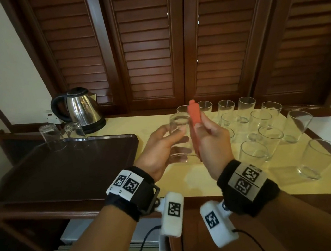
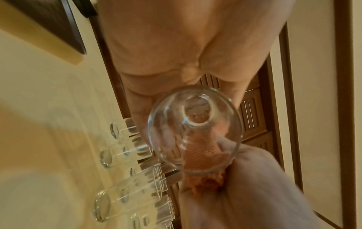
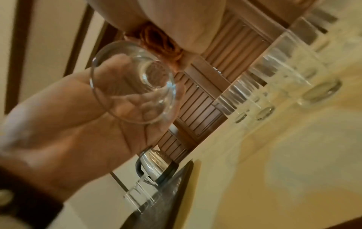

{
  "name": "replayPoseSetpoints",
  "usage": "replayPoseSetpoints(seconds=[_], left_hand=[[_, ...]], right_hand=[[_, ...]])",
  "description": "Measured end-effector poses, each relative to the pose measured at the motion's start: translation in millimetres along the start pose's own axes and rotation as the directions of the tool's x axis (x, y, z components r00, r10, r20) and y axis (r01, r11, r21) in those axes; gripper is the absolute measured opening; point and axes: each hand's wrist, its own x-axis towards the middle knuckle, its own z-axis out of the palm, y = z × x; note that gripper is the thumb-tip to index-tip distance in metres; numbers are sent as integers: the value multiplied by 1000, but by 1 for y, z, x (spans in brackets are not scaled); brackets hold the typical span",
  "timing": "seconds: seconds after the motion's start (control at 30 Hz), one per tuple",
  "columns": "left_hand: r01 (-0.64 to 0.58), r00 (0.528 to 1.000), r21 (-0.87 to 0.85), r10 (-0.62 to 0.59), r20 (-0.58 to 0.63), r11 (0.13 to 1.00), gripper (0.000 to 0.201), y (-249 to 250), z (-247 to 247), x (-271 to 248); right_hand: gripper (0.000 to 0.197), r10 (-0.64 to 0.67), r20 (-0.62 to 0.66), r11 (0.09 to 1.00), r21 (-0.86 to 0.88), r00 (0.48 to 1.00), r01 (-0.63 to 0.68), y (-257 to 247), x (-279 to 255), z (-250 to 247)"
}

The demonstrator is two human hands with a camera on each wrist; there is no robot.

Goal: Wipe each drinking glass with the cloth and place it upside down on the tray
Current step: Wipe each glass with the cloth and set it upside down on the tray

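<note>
My left hand [image 1: 162, 143] grips a clear drinking glass [image 1: 179, 136] in the air above the counter, its mouth toward me and its base away. The same glass [image 2: 195, 128] fills the left wrist view and appears in the right wrist view [image 3: 133, 82]. Beside it on the right, my right hand [image 1: 208, 137] holds a rolled orange cloth [image 1: 195, 114] upright against the glass; the cloth [image 2: 201, 153] shows through the glass wall. Two glasses [image 1: 50, 136] stand upside down at the far edge of the dark brown tray [image 1: 68, 171].
Several upright glasses [image 1: 262, 128] crowd the yellow counter [image 1: 247, 184] on the right, two near its right edge [image 1: 319, 159]. A steel kettle [image 1: 80, 111] stands behind the tray. Louvred wooden doors [image 1: 153, 45] close off the back.
</note>
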Motion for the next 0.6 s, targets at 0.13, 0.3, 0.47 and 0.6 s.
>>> replayPoseSetpoints(seconds=[0.13,0.3,0.47,0.6], left_hand=[[-27,995,-14,26,-95,1000,47,4,0,2],[-72,996,36,74,-44,997,52,1,0,-1],[29,1000,13,-29,12,1000,39,6,-1,-4],[-68,994,11,68,-85,998,47,5,1,-2]], right_hand=[[47,-50,92,997,-51,995,55,-1,-17,11],[43,-17,6,1000,1,1000,17,1,-5,1],[45,-26,2,998,-55,1000,26,1,-8,5],[43,-53,11,998,-38,999,54,-5,-10,8]])
